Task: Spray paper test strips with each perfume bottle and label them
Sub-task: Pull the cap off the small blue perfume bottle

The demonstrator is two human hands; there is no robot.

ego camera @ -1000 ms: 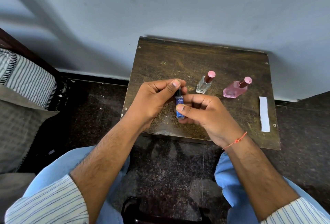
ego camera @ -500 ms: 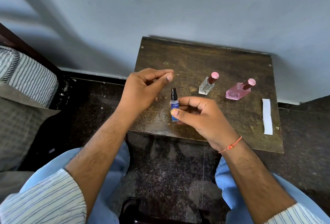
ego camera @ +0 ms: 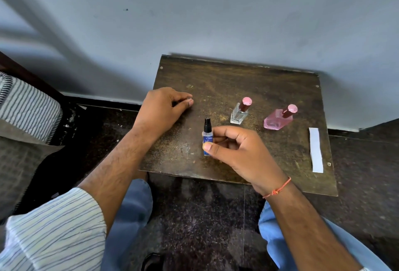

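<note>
Small table (ego camera: 216, 80) against the wall, seen from above the seated person's lap. Near the table's centre, the right hand (ego camera: 244, 154) pinches the blue bottle (ego camera: 208, 139) upright between thumb and curled fingers; its black nozzle is bare, no cap on it. At about ten o'clock from the bottle, the left hand (ego camera: 162, 109) rests at the table's left edge, fingers curled toward the thumb. It may be holding the small cap, but nothing can be made out between the fingertips, so what it grips cannot be told. At one o'clock from the blue bottle stands the clear bottle (ego camera: 239, 112), and at two o'clock the pink bottle (ego camera: 279, 118), both capped. At three o'clock, along the right edge and well apart from all three bottles, lies a white strip (ego camera: 315, 150), apparently blank.

Progress: early. One bottle stands uncapped and ready; no strip looks sprayed or labelled, and only one strip is in view. Left to do, as judged here: bring the strip to the nozzle, spray, label it, then repeat for the two capped bottles.

Change: a second ago both hands met at the bottle's top, the left fingers on the cap end. Now the left hand has drawn away to ten o'clock, the nozzle is exposed, and the right hand keeps its hold.
</note>
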